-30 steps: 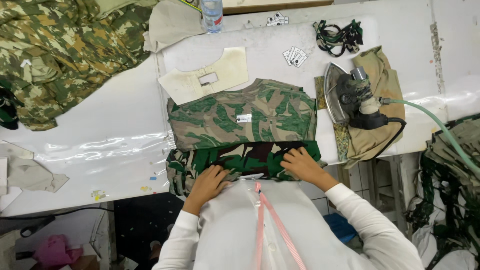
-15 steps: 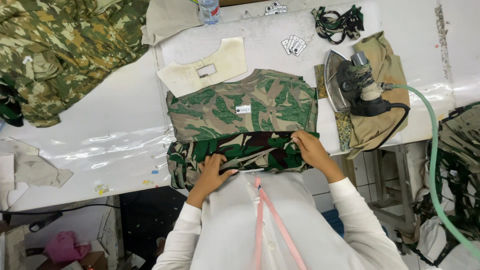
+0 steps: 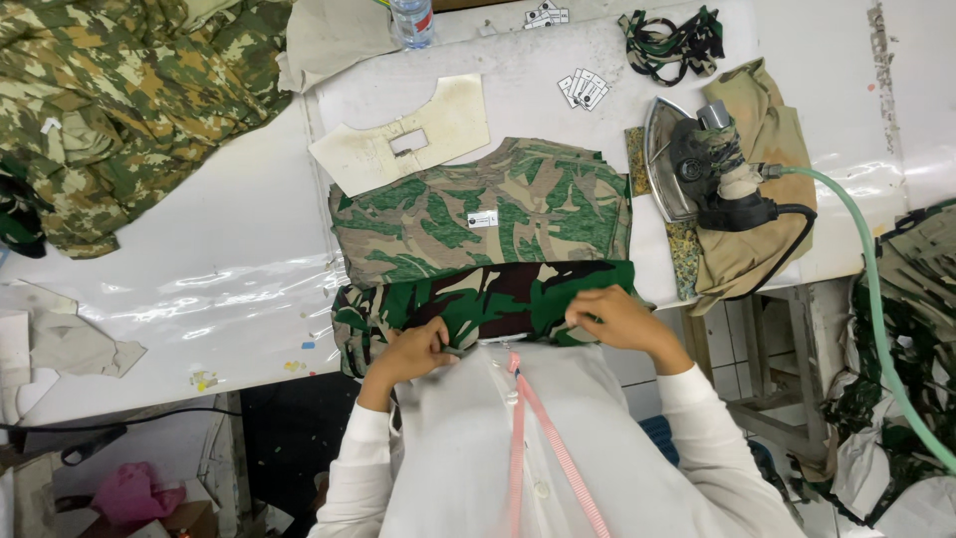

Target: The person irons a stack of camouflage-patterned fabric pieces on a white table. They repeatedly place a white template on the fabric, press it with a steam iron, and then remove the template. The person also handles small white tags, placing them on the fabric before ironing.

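A dark green camouflage garment (image 3: 498, 299) lies at the near edge of the white table (image 3: 199, 229), partly over a lighter camouflage piece (image 3: 478, 209) that carries a small white label. My left hand (image 3: 413, 351) pinches the dark garment's near edge on the left. On the right, my right hand (image 3: 615, 317) grips the same edge, fingers curled into the cloth. Both hands sit close against my white shirt.
A steam iron (image 3: 697, 164) rests on a tan cloth at the right, its green hose (image 3: 876, 299) running down. A cream cardboard template (image 3: 403, 134) lies beyond the garments. A camouflage fabric heap (image 3: 110, 100) fills the left; a bottle (image 3: 410, 20) and small tags (image 3: 583, 88) stand at the back.
Both hands have drawn the dark garment's edge nearer to my body and closed tighter on it. The view has shifted slightly.
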